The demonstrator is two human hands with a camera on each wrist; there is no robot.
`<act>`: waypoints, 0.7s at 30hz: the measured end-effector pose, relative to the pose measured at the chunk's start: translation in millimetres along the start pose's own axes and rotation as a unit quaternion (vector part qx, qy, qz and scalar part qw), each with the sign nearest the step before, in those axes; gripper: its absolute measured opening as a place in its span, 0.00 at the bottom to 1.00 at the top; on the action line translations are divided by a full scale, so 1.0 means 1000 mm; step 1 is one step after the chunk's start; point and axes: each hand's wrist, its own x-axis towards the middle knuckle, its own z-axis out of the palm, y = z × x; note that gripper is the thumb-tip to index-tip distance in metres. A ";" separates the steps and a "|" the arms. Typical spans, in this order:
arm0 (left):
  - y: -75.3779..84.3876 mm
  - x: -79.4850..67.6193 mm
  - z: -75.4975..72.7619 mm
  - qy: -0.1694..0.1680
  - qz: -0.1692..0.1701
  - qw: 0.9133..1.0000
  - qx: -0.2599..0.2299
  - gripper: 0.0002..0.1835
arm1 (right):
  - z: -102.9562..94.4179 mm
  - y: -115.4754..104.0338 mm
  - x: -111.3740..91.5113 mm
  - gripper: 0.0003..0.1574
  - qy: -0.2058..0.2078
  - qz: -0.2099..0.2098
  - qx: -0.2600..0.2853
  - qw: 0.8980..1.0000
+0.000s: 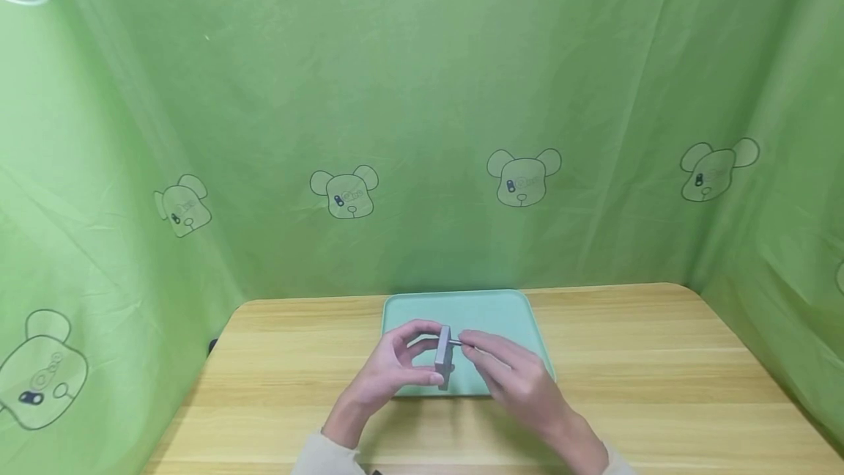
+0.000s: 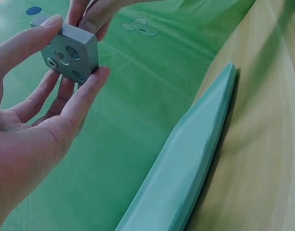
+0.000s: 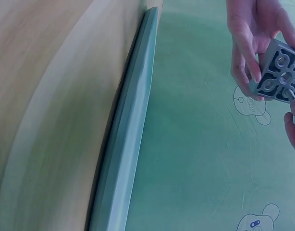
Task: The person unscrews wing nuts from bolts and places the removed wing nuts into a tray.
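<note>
My left hand [image 1: 387,366] holds a square grey metal block [image 1: 443,359] on edge above the tray, with the thumb on one edge and fingers on another. In the left wrist view, the block [image 2: 73,38] shows several round holes in its face. The right wrist view shows its other side [image 3: 284,62], ribbed, with a threaded hole in the middle. My right hand [image 1: 524,383] pinches a thin metal rod [image 1: 456,342], its tip at a corner hole on the ribbed side. The fingers cover the rod's other end, so I cannot tell its kind.
A mint-green tray [image 1: 484,308] lies on the wooden table [image 1: 646,358] beneath the hands. Green curtains [image 1: 435,94] with bear-head prints hang behind the table and at both sides. A small dark object [image 1: 376,472] shows at the bottom edge, too cut off to identify.
</note>
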 end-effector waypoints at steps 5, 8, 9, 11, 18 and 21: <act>0.000 0.000 0.000 0.002 -0.006 1.000 -0.001 0.35 | 0.000 0.000 0.001 0.16 -0.004 -0.027 -0.031 0.999; 0.000 0.000 0.000 0.003 -0.008 1.000 -0.001 0.35 | 0.000 0.000 0.000 0.16 -0.007 -0.018 -0.029 0.999; 0.000 0.000 0.000 0.004 -0.009 1.000 -0.001 0.36 | 0.000 0.000 0.000 0.16 -0.007 -0.011 -0.024 1.000; 0.000 0.000 0.000 0.005 -0.009 1.000 0.002 0.36 | 0.001 0.000 -0.002 0.15 -0.009 0.010 -0.009 1.000; 0.001 0.000 -0.001 0.024 -0.005 0.999 0.035 0.35 | 0.002 -0.001 -0.008 0.13 0.000 0.162 0.083 0.983; 0.002 0.001 0.000 0.032 -0.005 0.998 0.045 0.36 | -0.002 -0.003 -0.009 0.21 -0.010 0.285 0.132 0.949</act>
